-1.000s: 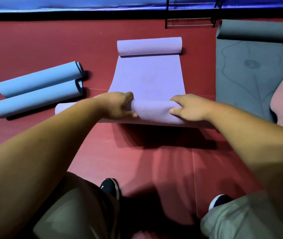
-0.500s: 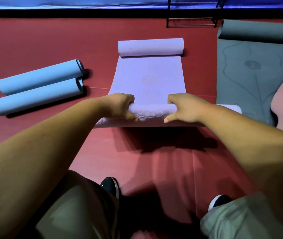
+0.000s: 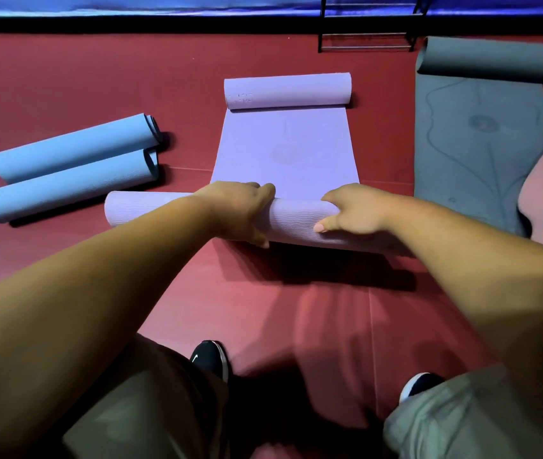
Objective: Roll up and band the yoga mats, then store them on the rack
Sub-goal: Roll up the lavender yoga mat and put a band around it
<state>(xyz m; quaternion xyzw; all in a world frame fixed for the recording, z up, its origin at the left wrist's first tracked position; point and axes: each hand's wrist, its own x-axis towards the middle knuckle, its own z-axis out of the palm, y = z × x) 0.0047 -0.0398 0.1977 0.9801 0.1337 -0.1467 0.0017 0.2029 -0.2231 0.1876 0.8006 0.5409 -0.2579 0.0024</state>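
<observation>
Left hand and right hand, apart, both still curl over the near roll of our purple yoga mat, which has shifted back leftward past left hand while the flat stretch beyond both hands looks barely shorter, so we judge rolling only partway, banding pending.

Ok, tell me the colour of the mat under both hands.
The mat is light purple, finely wave-ribbed on its rolled part; seen in the head view.

A fatter purple mat roll, left hand and right hand thumbs lower on it.
</observation>
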